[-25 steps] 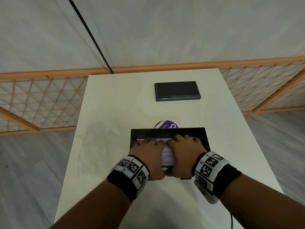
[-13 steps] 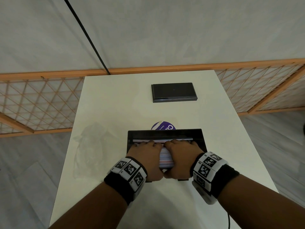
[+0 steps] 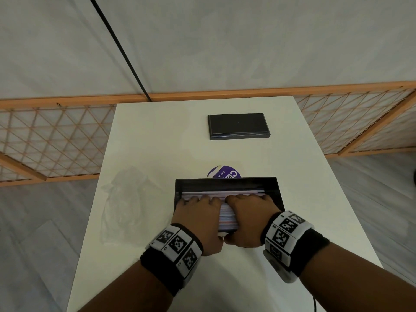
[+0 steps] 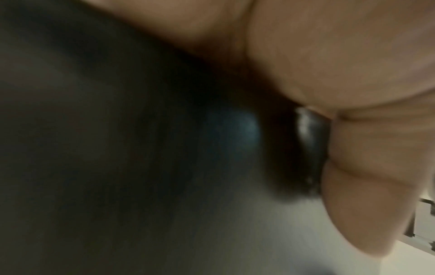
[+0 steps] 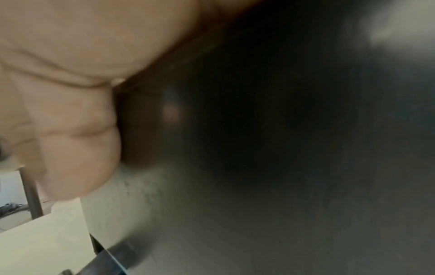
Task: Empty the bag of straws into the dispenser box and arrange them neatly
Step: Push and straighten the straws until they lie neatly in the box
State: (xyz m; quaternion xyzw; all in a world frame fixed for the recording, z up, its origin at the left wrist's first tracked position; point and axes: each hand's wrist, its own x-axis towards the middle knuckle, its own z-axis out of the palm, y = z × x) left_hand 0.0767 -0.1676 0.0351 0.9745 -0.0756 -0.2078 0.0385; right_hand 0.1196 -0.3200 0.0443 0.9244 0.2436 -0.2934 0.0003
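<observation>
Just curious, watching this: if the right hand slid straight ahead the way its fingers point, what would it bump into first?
Probably the far wall of the black dispenser box: the right hand lies on the pale straws, fingers pointing at it. The purple round label lies beyond.

Around the open black rectangular dispenser box (image 3: 227, 185) on the white table (image 3: 157, 136): a crumpled clear plastic bag (image 3: 128, 206) blocks its left, a purple round label (image 3: 225, 173) touches its far wall, a flat black lid (image 3: 238, 126) lies farther beyond; bare tabletop lies right.
</observation>
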